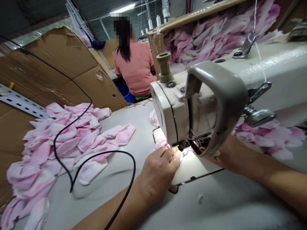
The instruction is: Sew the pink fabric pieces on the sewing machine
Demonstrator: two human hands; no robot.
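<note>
My left hand (158,171) rests on the sewing machine bed, its fingers curled and pressed on a small pink-and-white fabric piece (161,143) at the needle area. My right forearm (251,166) reaches in from the right, and my right hand is hidden behind the grey guard of the sewing machine (216,95). The machine head is off-white and stands over a lit needle plate (192,166).
A pile of pink fabric pieces (59,143) covers the table's left side, with a black cable (96,156) looping over it. More pink pieces (268,137) lie behind the machine and fill a bin (216,35). Cardboard (59,64) lines the left. A person in a pink shirt (134,67) sits ahead.
</note>
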